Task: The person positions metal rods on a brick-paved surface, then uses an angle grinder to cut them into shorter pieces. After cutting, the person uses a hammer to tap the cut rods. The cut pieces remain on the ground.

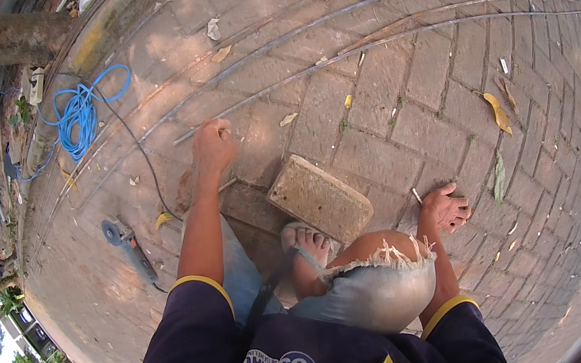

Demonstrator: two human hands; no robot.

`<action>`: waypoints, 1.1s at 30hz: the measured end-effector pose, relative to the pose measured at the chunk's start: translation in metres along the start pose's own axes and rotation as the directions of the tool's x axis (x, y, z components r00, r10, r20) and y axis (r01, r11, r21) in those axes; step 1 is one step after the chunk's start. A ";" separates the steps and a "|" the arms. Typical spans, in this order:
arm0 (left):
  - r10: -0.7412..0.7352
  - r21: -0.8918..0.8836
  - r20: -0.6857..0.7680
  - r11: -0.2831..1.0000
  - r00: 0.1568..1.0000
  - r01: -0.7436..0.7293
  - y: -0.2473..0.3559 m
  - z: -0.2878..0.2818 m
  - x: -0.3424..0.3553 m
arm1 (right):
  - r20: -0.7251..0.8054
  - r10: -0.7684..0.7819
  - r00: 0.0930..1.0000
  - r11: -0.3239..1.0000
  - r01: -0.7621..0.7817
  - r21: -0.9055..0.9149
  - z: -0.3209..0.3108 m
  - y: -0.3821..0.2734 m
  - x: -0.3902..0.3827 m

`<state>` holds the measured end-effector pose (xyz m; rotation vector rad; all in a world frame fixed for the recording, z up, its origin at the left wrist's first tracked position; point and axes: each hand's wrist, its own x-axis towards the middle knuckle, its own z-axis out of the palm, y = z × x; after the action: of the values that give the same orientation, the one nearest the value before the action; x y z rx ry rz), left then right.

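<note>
My left hand [213, 145] is closed, with its fingers curled in, right at the near end of a thin metal rod [268, 91]. Whether the fingers grip the rod or only pass over it, I cannot tell. On the right, beyond my bent knee, my right hand [449, 209] hangs low over the paving with its fingers loosely bent and apart, holding nothing that I can see. A small white stick [417, 196] shows beside that wrist. Between my arms lies a worn concrete block [320, 197], rounded at one end, just ahead of my sandalled foot [306, 244].
An angle grinder [129, 247] lies on the pavers left of my left forearm, its dark cord [139, 147] running forward. A coiled blue cable [77, 121] sits near the kerb [92, 49]. Several long thin rods [354, 9] stretch across the paving [433, 69] among scattered leaves.
</note>
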<state>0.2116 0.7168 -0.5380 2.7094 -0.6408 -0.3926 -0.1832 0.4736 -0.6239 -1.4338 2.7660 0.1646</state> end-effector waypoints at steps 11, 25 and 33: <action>-0.267 0.558 0.457 0.829 0.848 -0.039 -0.062 -0.035 -0.076 | 0.110 0.006 0.994 1.000 -0.007 0.005 -0.007 -0.001 0.001; -0.095 0.441 0.250 0.897 0.964 -0.025 -0.017 -0.011 -0.047 | 0.103 0.026 0.994 1.000 -0.027 0.011 -0.001 -0.001 0.003; 0.389 0.002 0.056 0.921 0.920 -0.390 0.102 0.057 0.058 | 0.075 0.016 0.997 1.000 -0.016 0.008 0.001 0.000 0.004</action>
<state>0.2037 0.5893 -0.5628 2.5032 -1.1738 -0.3585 -0.1849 0.4705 -0.6255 -1.3743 2.7157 0.2024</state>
